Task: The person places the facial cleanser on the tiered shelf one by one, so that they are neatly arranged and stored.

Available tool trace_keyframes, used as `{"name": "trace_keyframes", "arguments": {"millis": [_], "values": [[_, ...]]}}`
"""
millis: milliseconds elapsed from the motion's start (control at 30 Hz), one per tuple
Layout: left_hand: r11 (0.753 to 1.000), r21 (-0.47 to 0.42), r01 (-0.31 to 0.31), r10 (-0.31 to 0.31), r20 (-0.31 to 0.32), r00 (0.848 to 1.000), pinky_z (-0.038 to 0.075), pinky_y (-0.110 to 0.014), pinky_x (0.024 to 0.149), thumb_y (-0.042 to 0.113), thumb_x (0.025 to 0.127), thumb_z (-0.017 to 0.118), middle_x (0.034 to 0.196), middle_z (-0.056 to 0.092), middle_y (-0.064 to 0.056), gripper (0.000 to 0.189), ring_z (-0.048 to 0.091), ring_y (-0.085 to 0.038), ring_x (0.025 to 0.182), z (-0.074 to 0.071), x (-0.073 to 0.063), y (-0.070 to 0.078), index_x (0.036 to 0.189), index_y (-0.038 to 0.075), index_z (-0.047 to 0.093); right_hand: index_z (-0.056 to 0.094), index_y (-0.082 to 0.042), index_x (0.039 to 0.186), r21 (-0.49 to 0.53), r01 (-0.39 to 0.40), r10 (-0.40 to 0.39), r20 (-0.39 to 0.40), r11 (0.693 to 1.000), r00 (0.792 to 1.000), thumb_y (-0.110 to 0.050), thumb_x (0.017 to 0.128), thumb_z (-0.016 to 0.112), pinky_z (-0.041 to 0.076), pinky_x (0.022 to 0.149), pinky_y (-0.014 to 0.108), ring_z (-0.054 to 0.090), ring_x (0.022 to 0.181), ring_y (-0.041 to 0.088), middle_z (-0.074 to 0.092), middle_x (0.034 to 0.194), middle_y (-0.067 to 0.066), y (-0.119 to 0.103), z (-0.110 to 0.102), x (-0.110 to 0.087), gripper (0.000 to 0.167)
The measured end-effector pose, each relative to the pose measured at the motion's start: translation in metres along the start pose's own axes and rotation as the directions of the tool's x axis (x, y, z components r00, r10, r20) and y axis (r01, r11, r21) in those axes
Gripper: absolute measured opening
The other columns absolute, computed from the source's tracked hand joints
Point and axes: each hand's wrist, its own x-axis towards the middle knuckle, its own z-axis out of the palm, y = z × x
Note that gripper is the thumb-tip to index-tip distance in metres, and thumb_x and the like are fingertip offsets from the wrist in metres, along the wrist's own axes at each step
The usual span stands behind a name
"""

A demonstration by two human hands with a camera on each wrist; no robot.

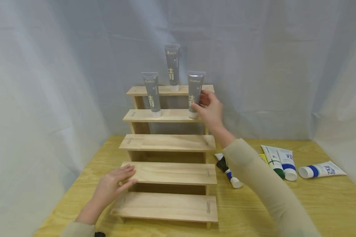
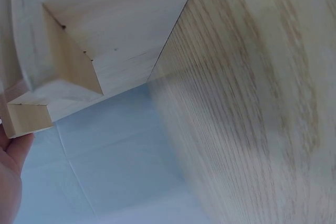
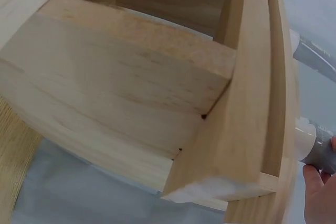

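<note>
Tubes (image 1: pixel 286 158) on tbl (image 1: pixel 323 200), R of rack (image 1: pixel 167 142)

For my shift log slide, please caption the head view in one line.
Right hand holds a gray tube at the second-highest shelf; left hand rests on the second-lowest shelf.

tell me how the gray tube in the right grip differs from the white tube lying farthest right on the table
The gray tube stands upright, cap down, on the second step from the top; the white tube lies on the table.
The gray tube has pale lettering; the white tube has blue lettering and a blue band.
The right grip holds the gray tube; nothing holds the white tube.
Both have white caps.
</note>
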Motion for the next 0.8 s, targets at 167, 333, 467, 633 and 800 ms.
{"name": "trace_keyframes", "arguments": {"millis": [167,333,467,633,800], "values": [[1.000,-0.006,-0.002,0.002,-0.003,1.000,0.051,-0.040,0.072,0.040,0.078,0.062,0.098,0.065,-0.012,0.043,0.061,-0.027,0.091,0.001,0.000,0.000,0.092,0.000,0.068,0.050,0.011,0.110,0.014,0.006,-0.006,0.003,1.000,1.000,0.012,0.072,0.065,0.051,0.078,0.028,0.058,0.092,0.033,0.058,0.101,0.027,-0.008,0.005,-0.003,0.041],[1.000,-0.005,-0.002,0.002,0.003,1.000,0.051,-0.040,0.073,0.040,0.078,0.061,0.098,0.065,-0.012,0.043,0.061,-0.027,0.091,0.001,0.000,0.000,0.092,0.001,0.068,0.053,0.003,0.109,0.018,0.032,-0.032,-0.019,0.999,0.999,0.008,0.070,0.069,0.052,0.076,0.027,0.060,0.089,0.027,0.061,0.100,0.020,0.034,0.011,0.016,0.042],[1.000,-0.008,-0.002,0.001,-0.003,1.000,0.050,-0.041,0.073,0.041,0.079,0.060,0.097,0.065,-0.013,0.043,0.061,-0.027,0.090,0.000,0.001,0.001,0.091,0.000,0.069,0.056,-0.007,0.111,0.056,0.062,-0.061,-0.018,0.996,0.998,-0.004,0.068,0.075,0.051,0.076,0.023,0.061,0.089,0.019,0.063,0.101,0.012,0.088,0.016,0.039,0.047],[1.000,-0.010,0.000,0.000,-0.001,1.000,0.050,-0.041,0.074,0.041,0.079,0.061,0.098,0.065,-0.013,0.043,0.061,-0.027,0.091,0.000,0.001,0.002,0.091,0.001,0.068,0.055,-0.006,0.113,0.036,0.058,-0.058,-0.007,0.998,0.998,-0.002,0.070,0.073,0.051,0.078,0.026,0.060,0.091,0.021,0.062,0.104,0.013,0.081,0.016,0.037,0.047],[1.000,-0.010,0.004,-0.004,0.002,1.000,0.050,-0.040,0.075,0.040,0.078,0.062,0.098,0.064,-0.012,0.042,0.061,-0.027,0.091,0.000,0.001,0.001,0.092,0.001,0.068,0.054,-0.008,0.115,0.033,0.072,-0.072,0.004,0.997,0.997,-0.008,0.070,0.075,0.051,0.077,0.026,0.060,0.092,0.019,0.062,0.104,0.011,0.098,0.018,0.044,0.050]]}}
